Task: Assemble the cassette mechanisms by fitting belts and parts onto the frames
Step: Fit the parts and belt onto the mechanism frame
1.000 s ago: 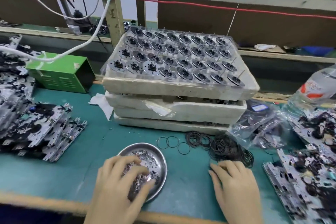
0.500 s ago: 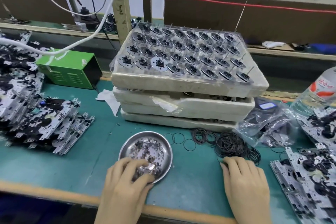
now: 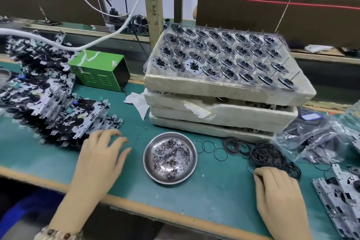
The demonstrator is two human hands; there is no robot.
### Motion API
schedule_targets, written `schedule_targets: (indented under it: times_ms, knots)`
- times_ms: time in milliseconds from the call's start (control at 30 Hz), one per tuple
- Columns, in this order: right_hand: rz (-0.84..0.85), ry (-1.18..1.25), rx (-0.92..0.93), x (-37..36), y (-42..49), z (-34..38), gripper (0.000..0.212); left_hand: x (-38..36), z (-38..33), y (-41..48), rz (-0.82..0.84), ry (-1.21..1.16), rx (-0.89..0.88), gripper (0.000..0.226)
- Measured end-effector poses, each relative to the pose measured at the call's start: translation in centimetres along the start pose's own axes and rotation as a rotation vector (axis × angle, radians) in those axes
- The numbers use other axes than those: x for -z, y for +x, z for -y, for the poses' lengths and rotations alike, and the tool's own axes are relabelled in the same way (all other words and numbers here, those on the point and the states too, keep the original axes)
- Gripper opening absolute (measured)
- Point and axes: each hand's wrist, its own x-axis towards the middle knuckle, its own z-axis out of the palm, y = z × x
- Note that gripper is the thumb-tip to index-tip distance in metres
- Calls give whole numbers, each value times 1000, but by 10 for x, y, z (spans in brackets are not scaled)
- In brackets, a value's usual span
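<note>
Left hand (image 3: 101,154) left the dish (image 3: 169,157) toward frames (image 3: 58,111)

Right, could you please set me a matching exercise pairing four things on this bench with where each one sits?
Things:
1. steel dish
2. green box
3. black belt pile
4. spindle discs

Places:
A. on the top foam tray
B. just beyond the right hand
C. between the left hand and the right hand
D. at the back, left of the foam trays

Pairs: 1-C, 2-D, 3-B, 4-A
</note>
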Motion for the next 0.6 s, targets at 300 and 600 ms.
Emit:
schedule_targets:
  times_ms: [300,600]
  knots:
    - [95,175,-125,7,2,20,33,-18,36,33,262,714,-132,22]
    - [92,215,-144,6,3,20,36,-18,44,43,176,607,-166,16]
